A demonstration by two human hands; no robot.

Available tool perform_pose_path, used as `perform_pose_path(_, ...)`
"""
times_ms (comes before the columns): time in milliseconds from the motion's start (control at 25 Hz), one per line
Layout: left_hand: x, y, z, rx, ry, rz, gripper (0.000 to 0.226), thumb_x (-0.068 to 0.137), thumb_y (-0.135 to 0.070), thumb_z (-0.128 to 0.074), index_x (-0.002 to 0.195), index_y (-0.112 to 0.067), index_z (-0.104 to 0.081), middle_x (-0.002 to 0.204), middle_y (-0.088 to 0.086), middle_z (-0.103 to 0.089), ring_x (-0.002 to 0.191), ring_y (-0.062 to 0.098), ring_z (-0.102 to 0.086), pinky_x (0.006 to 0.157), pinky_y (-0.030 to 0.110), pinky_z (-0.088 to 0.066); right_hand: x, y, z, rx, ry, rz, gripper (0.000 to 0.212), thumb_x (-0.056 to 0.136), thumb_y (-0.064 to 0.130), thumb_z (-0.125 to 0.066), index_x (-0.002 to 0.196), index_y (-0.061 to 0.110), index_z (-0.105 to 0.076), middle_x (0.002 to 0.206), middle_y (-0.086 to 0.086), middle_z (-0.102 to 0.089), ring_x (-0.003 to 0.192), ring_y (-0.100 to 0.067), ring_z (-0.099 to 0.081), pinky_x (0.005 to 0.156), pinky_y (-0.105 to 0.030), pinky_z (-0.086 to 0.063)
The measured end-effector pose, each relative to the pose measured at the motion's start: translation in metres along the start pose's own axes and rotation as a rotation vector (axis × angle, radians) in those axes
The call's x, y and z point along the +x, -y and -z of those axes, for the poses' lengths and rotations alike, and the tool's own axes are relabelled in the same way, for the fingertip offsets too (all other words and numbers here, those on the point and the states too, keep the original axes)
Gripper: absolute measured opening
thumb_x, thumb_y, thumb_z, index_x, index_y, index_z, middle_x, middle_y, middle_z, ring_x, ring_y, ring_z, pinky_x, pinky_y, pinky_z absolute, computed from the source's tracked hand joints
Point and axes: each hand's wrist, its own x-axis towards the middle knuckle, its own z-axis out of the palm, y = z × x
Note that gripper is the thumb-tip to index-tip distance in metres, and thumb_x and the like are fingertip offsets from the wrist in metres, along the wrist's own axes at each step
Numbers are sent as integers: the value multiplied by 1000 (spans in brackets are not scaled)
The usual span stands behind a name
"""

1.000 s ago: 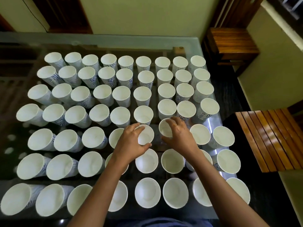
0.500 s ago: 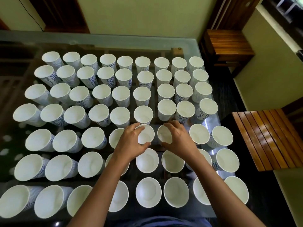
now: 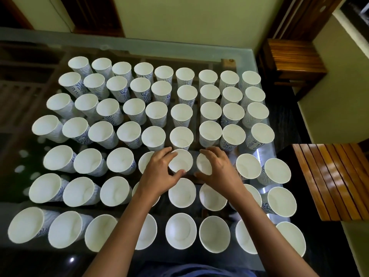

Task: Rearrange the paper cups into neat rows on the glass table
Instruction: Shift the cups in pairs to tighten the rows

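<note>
Moved: the right hand (image 3: 219,170) has drawn its cup (image 3: 203,166) a touch down the frame, so it now sits level with the cup (image 3: 180,163) under the left hand (image 3: 159,174); the left hand has hardly shifted.
Hands: apart, side by side at centre frame. Each has fingers and thumb curled round the rim of its own cup.
Where: the paper cups (image 3: 181,113) stand in seven rough rows across the glass table (image 3: 179,47). The two held ones are in the fifth row from the top of the frame.
Relation: the held cups stand just beside each other. The right one looks slightly left of the column above and below it, so a small nudge towards the right of the frame seems called for.
Axis: both are upright with mouths up, so the long axis points at the camera.
Nearer hand: neither needs to reach, as each already has its cup.
Look: white inside with a blue swirl pattern outside, tapered thin paper, and probably easy to tip or dent.
</note>
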Motion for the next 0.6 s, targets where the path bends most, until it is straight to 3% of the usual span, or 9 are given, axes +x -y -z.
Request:
perform_pose_path(160, -17, 22, 20, 10, -120, 65, 47, 76, -27, -72, 118, -10, -60, 131, 8, -53, 120, 26, -46, 98, 37, -39, 7, 28, -9, 38, 21, 146, 59, 78, 26, -72, 130, 10, -49, 135, -13, -46, 123, -29, -44, 96, -38, -42)
perform_pose_path(320, -25, 67, 50, 46, -124, 86, 46, 77, -27, -71, 120, -12, -60, 131, 8, -53, 122, 25, -45, 98, 38, -39, 20, 70, -32, 31, 13, 191, 56, 79, 24, -71, 129, 11, -50, 133, -12, -47, 119, -29, -47, 90, -39, -47)
perform_pose_path(600, -5, 140, 96, 78, 44, -55, 57, 77, -34, -69, 128, -16, -52, 139, 3, -44, 129, 22, -37, 106, 32, -29, 36, 134, -74, 26, -79, -70, 64, 75, 30, -74, 131, 15, -48, 137, -10, -45, 123, -27, -43, 96, -37, -42)
